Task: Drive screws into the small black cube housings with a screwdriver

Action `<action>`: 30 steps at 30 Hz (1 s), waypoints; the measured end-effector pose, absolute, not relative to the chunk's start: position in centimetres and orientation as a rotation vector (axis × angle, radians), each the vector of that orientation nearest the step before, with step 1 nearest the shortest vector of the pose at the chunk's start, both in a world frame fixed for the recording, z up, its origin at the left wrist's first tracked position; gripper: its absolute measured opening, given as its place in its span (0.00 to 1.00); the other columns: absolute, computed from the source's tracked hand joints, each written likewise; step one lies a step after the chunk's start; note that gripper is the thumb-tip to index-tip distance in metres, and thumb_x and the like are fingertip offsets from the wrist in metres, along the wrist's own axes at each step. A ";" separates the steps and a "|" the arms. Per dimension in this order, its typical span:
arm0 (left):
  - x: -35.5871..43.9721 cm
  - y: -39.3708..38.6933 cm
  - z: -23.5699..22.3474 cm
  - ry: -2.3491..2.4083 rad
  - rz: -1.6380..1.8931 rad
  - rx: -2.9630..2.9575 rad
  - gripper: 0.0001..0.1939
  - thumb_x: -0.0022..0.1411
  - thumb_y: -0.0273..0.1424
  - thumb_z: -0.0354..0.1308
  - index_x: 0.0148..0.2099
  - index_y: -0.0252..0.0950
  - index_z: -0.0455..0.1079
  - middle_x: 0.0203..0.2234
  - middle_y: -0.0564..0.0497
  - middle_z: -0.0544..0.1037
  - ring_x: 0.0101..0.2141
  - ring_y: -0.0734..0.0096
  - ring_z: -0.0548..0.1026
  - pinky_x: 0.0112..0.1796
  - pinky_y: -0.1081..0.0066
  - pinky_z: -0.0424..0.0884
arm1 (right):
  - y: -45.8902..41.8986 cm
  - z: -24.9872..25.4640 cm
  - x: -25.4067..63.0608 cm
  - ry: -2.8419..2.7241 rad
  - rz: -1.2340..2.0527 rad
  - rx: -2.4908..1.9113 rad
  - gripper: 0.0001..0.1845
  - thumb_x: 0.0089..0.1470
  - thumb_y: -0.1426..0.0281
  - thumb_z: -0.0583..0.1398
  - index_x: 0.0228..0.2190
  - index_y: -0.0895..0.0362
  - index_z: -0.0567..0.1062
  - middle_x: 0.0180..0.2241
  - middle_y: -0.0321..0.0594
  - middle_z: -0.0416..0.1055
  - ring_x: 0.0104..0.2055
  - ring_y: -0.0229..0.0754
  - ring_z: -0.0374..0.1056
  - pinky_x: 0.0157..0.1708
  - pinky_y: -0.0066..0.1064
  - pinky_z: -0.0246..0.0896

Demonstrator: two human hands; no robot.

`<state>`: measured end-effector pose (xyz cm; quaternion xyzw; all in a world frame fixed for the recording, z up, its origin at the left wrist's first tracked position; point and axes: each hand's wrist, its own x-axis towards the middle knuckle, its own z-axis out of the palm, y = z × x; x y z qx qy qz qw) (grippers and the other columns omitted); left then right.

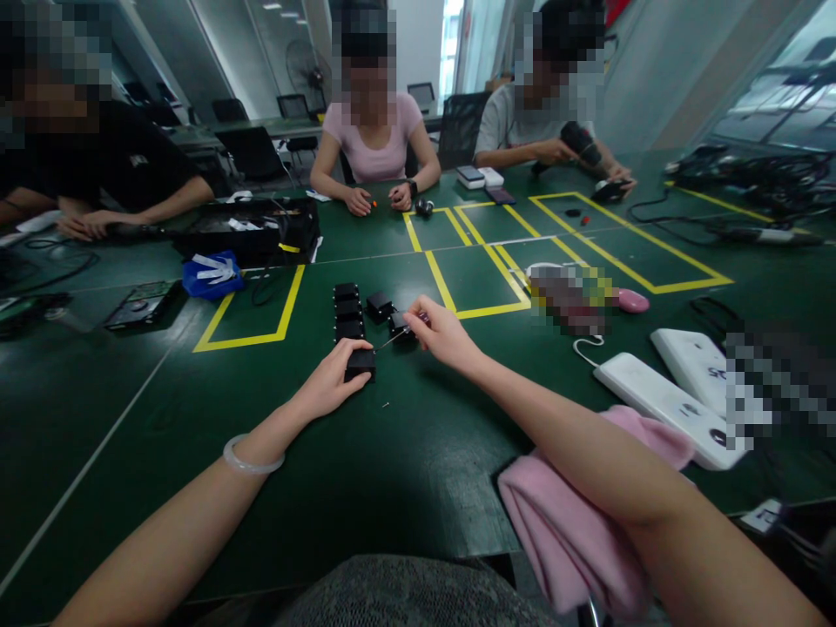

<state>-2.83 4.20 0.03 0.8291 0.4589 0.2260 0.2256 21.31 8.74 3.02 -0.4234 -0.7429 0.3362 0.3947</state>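
My left hand (336, 379) is closed on a small black box (361, 364) resting on the green table, thumb on the near side and fingers over the top. Between the fingers and thumb of my right hand (441, 331) is a screwdriver (393, 338). Its thin shaft slants down to the left, and the tip is at the right side of the held box; whether it sits in a screw cannot be made out. Several similar black boxes (348, 309) stand in a column just beyond my left hand. Two more, a tilted box (379, 305) and another box (399, 326), lie by my right hand.
A tiny screw (385, 404) lies nearer me. Yellow tape (493, 310) marks rectangles on the table (418, 470). To the right are white devices (666, 409), a pink mouse (632, 300) and a pink cloth (568, 531). A blue bag (212, 275) sits left; people work opposite.
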 end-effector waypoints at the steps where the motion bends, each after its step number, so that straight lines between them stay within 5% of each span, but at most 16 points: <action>1: -2.8 4.2 0.0 1.267 0.624 2.287 0.19 0.65 0.34 0.54 0.57 0.38 0.61 0.51 0.45 0.69 0.51 0.56 0.70 0.51 0.58 0.68 | 8.6 3.2 21.3 -1.904 0.816 -1.077 0.10 0.61 0.63 0.54 0.29 0.53 0.62 0.20 0.28 0.61 0.22 0.35 0.59 0.26 0.28 0.51; 6: -2.8 4.2 0.0 1.269 0.628 2.289 0.19 0.65 0.34 0.54 0.57 0.38 0.61 0.51 0.44 0.69 0.51 0.55 0.70 0.52 0.57 0.68 | 8.0 3.9 21.0 -2.028 0.711 -1.041 0.03 0.61 0.68 0.52 0.36 0.54 0.64 0.25 0.31 0.63 0.26 0.37 0.60 0.30 0.29 0.51; 14: -2.7 4.2 0.1 1.272 0.617 2.278 0.19 0.65 0.33 0.54 0.57 0.38 0.61 0.51 0.44 0.69 0.50 0.55 0.71 0.51 0.56 0.68 | 7.8 4.5 20.9 -2.102 0.639 -1.132 0.08 0.63 0.64 0.53 0.32 0.54 0.65 0.26 0.34 0.67 0.27 0.38 0.61 0.30 0.29 0.48; 20: -2.5 4.0 0.3 1.253 0.611 2.281 0.18 0.65 0.33 0.54 0.57 0.38 0.61 0.51 0.44 0.69 0.51 0.55 0.70 0.51 0.56 0.68 | 7.6 4.8 20.9 -2.111 0.648 -1.078 0.05 0.62 0.69 0.52 0.40 0.54 0.66 0.27 0.33 0.68 0.26 0.38 0.60 0.31 0.29 0.50; 25: -2.5 4.1 0.2 1.242 0.623 2.295 0.18 0.65 0.33 0.54 0.56 0.37 0.61 0.51 0.44 0.69 0.51 0.56 0.70 0.52 0.57 0.68 | 7.7 4.9 20.8 -2.133 0.613 -1.157 0.09 0.64 0.63 0.53 0.33 0.54 0.67 0.26 0.35 0.69 0.28 0.39 0.63 0.30 0.29 0.49; 30: -2.4 4.0 0.4 1.239 0.625 2.298 0.18 0.64 0.32 0.54 0.56 0.37 0.61 0.51 0.44 0.70 0.52 0.55 0.70 0.53 0.57 0.68 | 7.5 4.9 20.8 -2.142 0.624 -1.102 0.06 0.63 0.68 0.51 0.40 0.54 0.66 0.27 0.34 0.68 0.27 0.39 0.62 0.32 0.29 0.51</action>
